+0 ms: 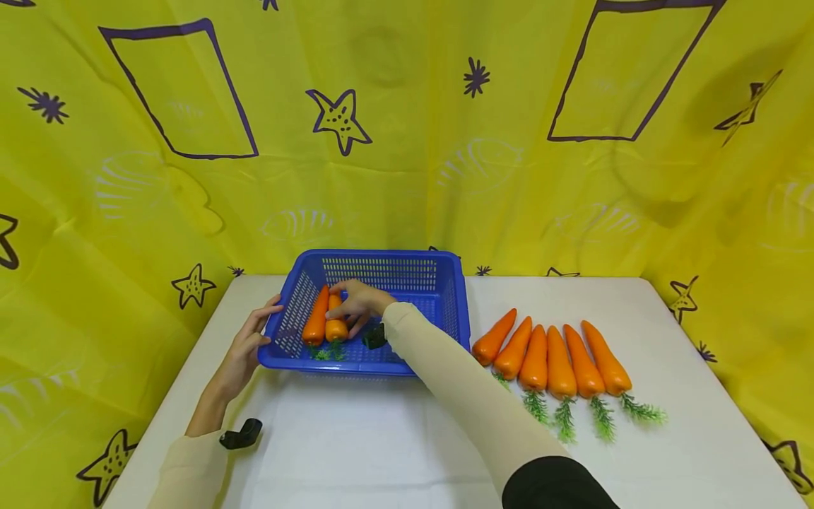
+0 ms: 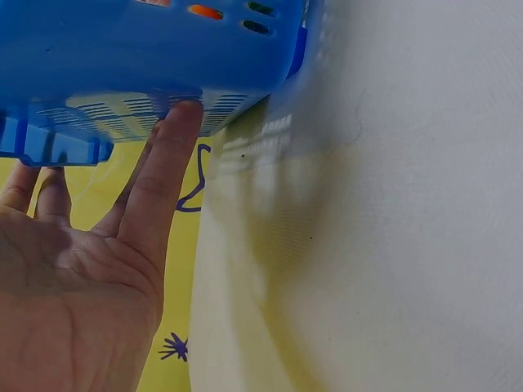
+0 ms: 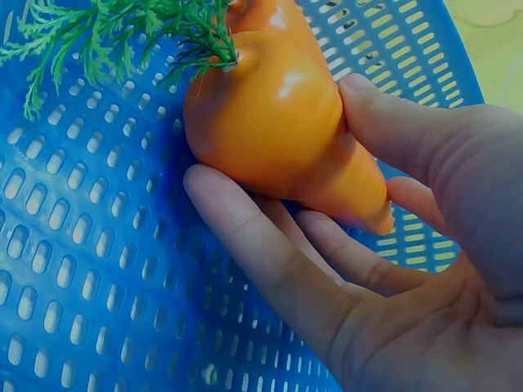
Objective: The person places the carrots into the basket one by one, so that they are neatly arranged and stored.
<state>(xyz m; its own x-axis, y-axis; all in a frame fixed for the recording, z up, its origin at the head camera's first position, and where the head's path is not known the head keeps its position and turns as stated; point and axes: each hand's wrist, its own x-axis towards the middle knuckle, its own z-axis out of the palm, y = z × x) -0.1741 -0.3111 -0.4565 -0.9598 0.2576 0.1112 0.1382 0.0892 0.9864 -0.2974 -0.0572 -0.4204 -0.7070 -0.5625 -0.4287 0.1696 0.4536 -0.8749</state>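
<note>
Inside the blue plastic basket (image 1: 375,367), my right hand (image 1: 362,304) holds an orange carrot (image 1: 336,329) with a green leafy top. In the right wrist view, the thumb lies against one side of that carrot (image 3: 261,114) and the fingers pass along its other side. Another carrot (image 1: 315,324) lies beside it, against the basket's left wall. My left hand (image 1: 244,345) is at the basket's left side, its fingertips at the rim. The left wrist view shows its fairly straight fingers (image 2: 155,192) touching the outside of the basket (image 2: 147,49).
Several carrots (image 1: 561,364) lie in a row on the white table (image 1: 343,445), right of the basket, leafy tops toward the front. The right sleeve (image 1: 464,396) passes close to the nearest ones. A yellow patterned curtain (image 1: 407,191) stands behind and along both sides.
</note>
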